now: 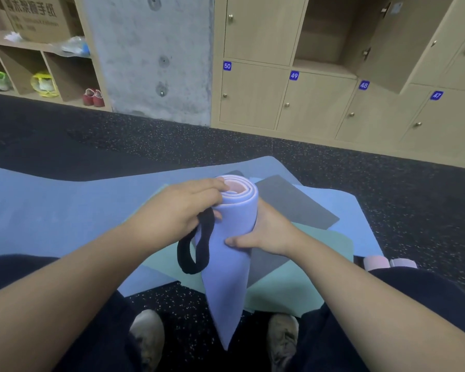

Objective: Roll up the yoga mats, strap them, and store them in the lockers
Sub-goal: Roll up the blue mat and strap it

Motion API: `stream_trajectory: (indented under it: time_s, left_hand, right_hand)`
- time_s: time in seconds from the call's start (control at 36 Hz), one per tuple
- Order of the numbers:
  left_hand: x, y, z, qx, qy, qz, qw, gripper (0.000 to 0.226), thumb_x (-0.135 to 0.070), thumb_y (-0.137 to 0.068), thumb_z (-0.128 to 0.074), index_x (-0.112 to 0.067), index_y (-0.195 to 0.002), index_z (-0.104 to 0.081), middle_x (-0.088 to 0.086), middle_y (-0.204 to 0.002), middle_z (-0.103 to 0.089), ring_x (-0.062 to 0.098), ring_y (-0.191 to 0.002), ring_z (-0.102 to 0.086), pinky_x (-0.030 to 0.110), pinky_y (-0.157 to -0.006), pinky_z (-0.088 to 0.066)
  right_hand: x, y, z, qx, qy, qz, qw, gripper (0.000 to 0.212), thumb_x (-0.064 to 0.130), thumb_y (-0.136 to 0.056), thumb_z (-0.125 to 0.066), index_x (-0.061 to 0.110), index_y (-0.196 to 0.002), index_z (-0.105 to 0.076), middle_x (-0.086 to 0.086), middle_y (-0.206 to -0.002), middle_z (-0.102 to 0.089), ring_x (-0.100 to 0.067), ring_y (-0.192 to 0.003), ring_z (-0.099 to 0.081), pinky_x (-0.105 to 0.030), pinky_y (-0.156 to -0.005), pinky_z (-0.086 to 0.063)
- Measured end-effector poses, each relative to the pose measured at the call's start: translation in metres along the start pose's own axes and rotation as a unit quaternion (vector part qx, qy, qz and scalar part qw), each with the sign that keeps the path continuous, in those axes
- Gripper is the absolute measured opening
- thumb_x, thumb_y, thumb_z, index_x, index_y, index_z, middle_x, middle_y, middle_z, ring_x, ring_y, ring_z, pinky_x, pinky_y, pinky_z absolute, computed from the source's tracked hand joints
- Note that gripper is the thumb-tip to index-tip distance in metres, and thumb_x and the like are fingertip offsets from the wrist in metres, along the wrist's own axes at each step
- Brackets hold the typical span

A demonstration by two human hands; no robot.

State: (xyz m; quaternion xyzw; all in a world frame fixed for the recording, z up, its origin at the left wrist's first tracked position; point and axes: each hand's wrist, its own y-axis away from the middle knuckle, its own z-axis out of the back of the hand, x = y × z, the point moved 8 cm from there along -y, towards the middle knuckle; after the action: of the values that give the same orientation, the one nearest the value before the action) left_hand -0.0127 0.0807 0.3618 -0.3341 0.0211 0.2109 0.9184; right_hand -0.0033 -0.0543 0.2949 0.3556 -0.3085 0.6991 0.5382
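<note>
Upright, rolled mat (230, 237) btwn both hands' grip, strap (196, 245) in left hand (177, 210).

Blue tags 50 (227, 66), 49 (294, 75), 48 (363, 85), 47 (436, 95) on locker doors (253, 98); Chinese print, unreadable, on cardboard box (35, 17).

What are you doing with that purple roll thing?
A person is holding a rolled-up purple yoga mat upright between their knees. The right hand grips the roll around its middle, while the left hand holds the top end and has a black strap hanging from its fingers. The strap is not yet around the mat. More mats lie flat on the floor, and one locker behind stands open.
</note>
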Motion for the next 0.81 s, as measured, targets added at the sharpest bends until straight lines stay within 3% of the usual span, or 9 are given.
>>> stream_trajectory:
  time_s: [0.11,0.22,0.31,0.42,0.56,0.61,0.72,0.81]
  left_hand:
    - [-0.003,-0.002,0.0,-0.021,0.0,-0.02,1.0,0.005,-0.023,-0.09,-0.052,-0.023,-0.092,-0.049,0.004,-0.112,-0.067,0.017,-0.109,-0.058,0.022,-0.089,-0.044]
    - [-0.005,0.0,0.002,-0.038,0.018,0.006,0.999,0.005,-0.02,-0.087,-0.05,-0.023,-0.09,-0.048,0.005,-0.104,-0.069,0.017,-0.111,-0.059,0.028,-0.087,-0.047]
    - [-0.006,0.001,0.002,-0.057,0.033,0.022,0.998,0.012,-0.015,-0.086,-0.055,-0.025,-0.09,-0.048,0.004,-0.102,-0.069,0.014,-0.109,-0.06,0.023,-0.088,-0.047]
    - [0.013,0.007,-0.002,-0.057,0.09,0.106,0.989,0.041,0.009,-0.075,-0.072,-0.024,-0.085,-0.049,-0.014,-0.112,-0.063,-0.012,-0.114,-0.052,0.006,-0.092,-0.04]
    - [0.023,0.011,-0.002,-0.005,0.118,0.166,0.979,0.014,-0.017,-0.089,-0.067,-0.028,-0.094,-0.06,-0.019,-0.122,-0.054,-0.006,-0.116,-0.047,0.005,-0.095,-0.033]
    - [0.034,0.017,-0.001,0.005,0.1,0.214,0.972,0.015,-0.015,-0.093,-0.062,-0.026,-0.103,-0.059,-0.018,-0.117,-0.054,-0.004,-0.107,-0.047,0.009,-0.09,-0.034]
    - [0.077,0.049,-0.005,0.055,0.067,0.443,0.893,0.022,-0.008,-0.089,-0.051,-0.025,-0.103,-0.05,-0.005,-0.081,-0.058,0.016,-0.072,-0.055,0.028,-0.059,-0.038]
    - [0.092,0.07,-0.009,0.053,0.111,0.539,0.834,0.014,-0.015,-0.089,-0.053,-0.018,-0.101,-0.049,0.005,-0.083,-0.062,0.023,-0.074,-0.06,0.033,-0.068,-0.045]
  right_hand:
    - [0.003,0.0,-0.005,0.005,-0.016,0.015,1.0,0.089,0.007,-0.069,-0.082,0.031,-0.143,-0.039,0.021,-0.137,-0.052,0.002,-0.126,-0.049,-0.029,-0.105,-0.043]
    - [0.007,0.0,-0.009,0.003,-0.04,0.038,0.998,0.087,-0.002,-0.069,-0.08,0.024,-0.142,-0.04,0.015,-0.138,-0.052,-0.001,-0.129,-0.047,-0.023,-0.105,-0.041]
    - [-0.001,0.002,-0.009,-0.024,-0.073,0.021,0.997,0.087,0.005,-0.068,-0.085,0.021,-0.142,-0.041,0.01,-0.138,-0.055,-0.006,-0.129,-0.049,-0.029,-0.107,-0.041]
    - [-0.01,0.001,-0.007,-0.077,-0.076,-0.012,0.994,0.084,0.021,-0.063,-0.087,0.03,-0.136,-0.046,0.014,-0.131,-0.06,-0.004,-0.123,-0.054,-0.037,-0.105,-0.044]
    - [-0.019,0.001,-0.001,-0.118,-0.033,-0.046,0.991,0.08,0.033,-0.057,-0.083,0.036,-0.13,-0.049,0.02,-0.123,-0.063,0.003,-0.114,-0.057,-0.029,-0.096,-0.048]
    - [-0.023,0.003,0.003,-0.126,-0.026,-0.056,0.99,0.078,0.033,-0.058,-0.084,0.036,-0.128,-0.049,0.021,-0.122,-0.062,0.003,-0.112,-0.057,-0.027,-0.095,-0.048]
    - [-0.03,0.007,0.01,-0.143,-0.025,-0.07,0.987,0.078,0.038,-0.056,-0.083,0.037,-0.126,-0.05,0.022,-0.12,-0.062,0.001,-0.111,-0.058,-0.028,-0.095,-0.049]
    - [-0.032,0.01,0.012,-0.152,-0.022,-0.077,0.985,0.077,0.037,-0.057,-0.084,0.038,-0.125,-0.05,0.023,-0.118,-0.062,0.002,-0.11,-0.058,-0.027,-0.094,-0.048]
